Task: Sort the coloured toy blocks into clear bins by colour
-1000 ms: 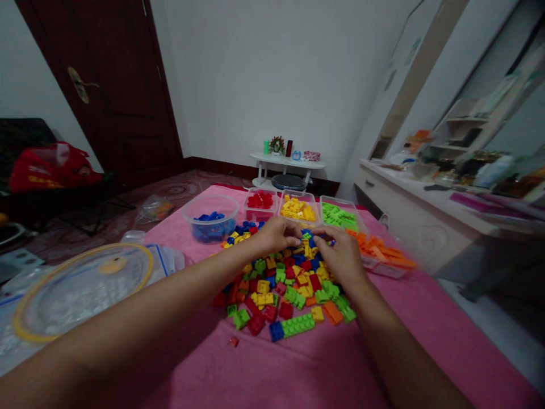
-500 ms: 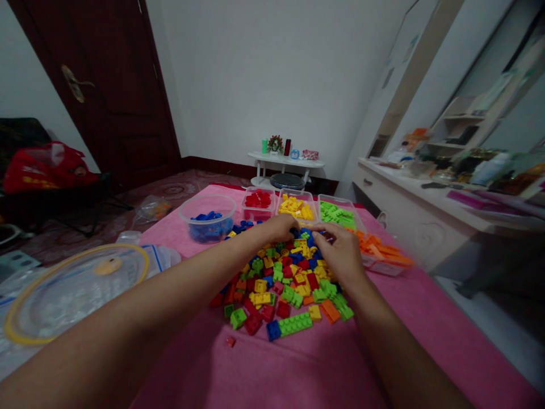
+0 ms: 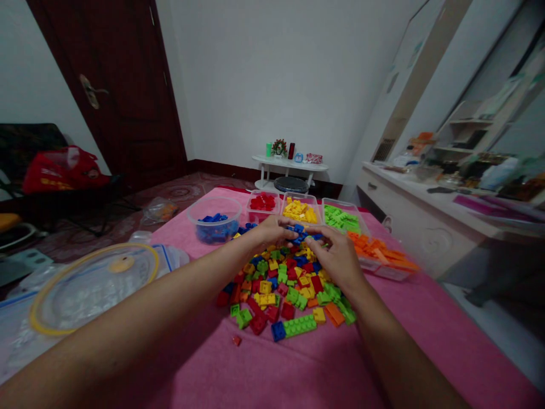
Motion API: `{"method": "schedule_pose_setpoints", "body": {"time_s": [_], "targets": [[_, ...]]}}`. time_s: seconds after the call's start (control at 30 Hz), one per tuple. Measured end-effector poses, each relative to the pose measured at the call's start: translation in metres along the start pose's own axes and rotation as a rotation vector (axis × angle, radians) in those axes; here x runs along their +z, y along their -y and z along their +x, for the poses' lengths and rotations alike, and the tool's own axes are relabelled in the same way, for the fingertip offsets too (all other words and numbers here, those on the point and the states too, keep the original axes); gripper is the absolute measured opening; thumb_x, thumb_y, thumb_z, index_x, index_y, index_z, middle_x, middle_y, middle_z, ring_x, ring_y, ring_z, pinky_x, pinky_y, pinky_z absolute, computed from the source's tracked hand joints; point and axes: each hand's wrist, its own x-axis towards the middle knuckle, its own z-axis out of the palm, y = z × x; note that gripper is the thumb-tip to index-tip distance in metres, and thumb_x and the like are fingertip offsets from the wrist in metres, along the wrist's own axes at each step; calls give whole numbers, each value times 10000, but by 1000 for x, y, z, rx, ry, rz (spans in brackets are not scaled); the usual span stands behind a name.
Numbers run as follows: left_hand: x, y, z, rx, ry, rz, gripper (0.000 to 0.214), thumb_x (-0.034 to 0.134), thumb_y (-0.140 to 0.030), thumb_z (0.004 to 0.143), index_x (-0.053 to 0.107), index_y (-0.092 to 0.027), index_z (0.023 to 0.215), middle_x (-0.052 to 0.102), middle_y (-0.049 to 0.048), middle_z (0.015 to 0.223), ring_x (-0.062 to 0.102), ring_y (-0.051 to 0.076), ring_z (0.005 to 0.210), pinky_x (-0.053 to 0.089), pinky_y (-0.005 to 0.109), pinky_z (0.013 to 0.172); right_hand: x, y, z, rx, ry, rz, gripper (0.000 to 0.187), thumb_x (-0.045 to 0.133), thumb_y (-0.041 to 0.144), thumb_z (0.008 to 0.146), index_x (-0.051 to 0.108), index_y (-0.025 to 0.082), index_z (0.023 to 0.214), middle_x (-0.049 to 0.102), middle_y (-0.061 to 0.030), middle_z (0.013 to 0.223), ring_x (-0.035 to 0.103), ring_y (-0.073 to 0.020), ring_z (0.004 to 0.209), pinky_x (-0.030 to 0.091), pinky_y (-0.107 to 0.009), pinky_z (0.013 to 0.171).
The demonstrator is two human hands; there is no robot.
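Several blue toy bricks [image 3: 299,234] are gathered between my two hands, just above the far side of a mixed heap of building bricks [image 3: 281,278]. My left hand [image 3: 275,232] is closed on some of them, its fingers pointing right. From the other side my right hand [image 3: 336,250] has curled fingers and thumb on blue bricks too. How many bricks each hand holds cannot be made out. Left of the hands stands a round clear tub [image 3: 217,224] with blue bricks in it. At the heap's near edge lies a green brick joined to a blue one [image 3: 296,326].
Behind the hands are clear boxes of red [image 3: 263,201], yellow [image 3: 300,211] and green bricks [image 3: 340,217]. A box of orange bricks [image 3: 381,253] sits at the right. A yellow-rimmed lid [image 3: 96,287] lies on plastic bags at the left. A pink cloth [image 3: 315,369] covers the table.
My hands have lifted slightly from the heap, and blue bricks now show between them. The whole view has shifted a little, with things appearing further right.
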Motion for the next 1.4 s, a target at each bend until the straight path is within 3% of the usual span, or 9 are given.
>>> {"method": "schedule_pose_setpoints", "body": {"time_s": [0.17,0.37,0.63,0.77,0.87,0.97,1.1,1.27,1.4], "targets": [[4,4,-27,-68,-1,-221,344,817,-118,550,705,-117,875,688,46,794,625,89,612,510,159,536,4,14,-1,-74,140,73,399,627,172,745,650,248,1135,627,-55,1197,592,-200,1038,505,-297,763],[8,22,-41,-73,-152,-367,238,770,-104,649,672,-97,866,690,55,801,657,111,643,562,198,593,10,25,-5,-12,181,-33,244,609,184,736,702,189,961,693,-57,928,612,-138,629,510,-285,615],[13,22,-55,-184,-120,-658,109,587,-127,814,621,-112,916,689,79,838,686,150,761,587,272,736,0,40,-4,-46,-23,-5,217,608,192,773,705,214,966,700,-50,958,631,-162,739,499,-270,629],[20,17,-63,-305,20,-828,282,535,-359,878,605,-103,973,662,90,799,686,169,692,576,228,569,-1,47,-5,-55,15,74,222,647,233,778,695,214,993,683,-53,1031,623,-144,718,499,-259,616],[20,10,-64,-300,-35,-809,166,583,-234,860,609,-95,946,658,76,767,648,98,586,482,106,441,-4,48,-4,-81,-12,56,192,640,258,797,698,217,976,682,-47,998,619,-142,717,488,-256,610],[3,-6,-58,-271,-159,-651,98,601,-154,834,616,-81,897,660,76,740,596,58,514,445,87,407,-9,47,-1,-93,-75,21,143,618,266,816,702,208,917,688,-36,899,610,-142,698,465,-248,581],[-51,-37,-45,-61,-383,-304,95,628,-161,798,618,-90,861,649,51,690,581,63,520,469,118,444,-16,45,1,-86,-129,-7,121,602,264,821,694,190,851,691,-36,850,609,-141,675,462,-249,575],[-122,-59,-38,41,-568,465,263,697,-191,712,636,-111,955,666,46,766,644,150,722,547,287,702,-16,39,2,-85,-124,0,134,594,275,829,695,191,855,687,-35,856,608,-141,682,465,-251,588],[-122,-44,-44,198,-502,1133,344,711,-224,678,681,-150,1013,675,94,1074,606,220,1025,445,330,947,-12,31,1,-82,-103,-6,125,593,256,823,700,195,843,683,-35,849,594,-140,670,455,-255,594]]}}
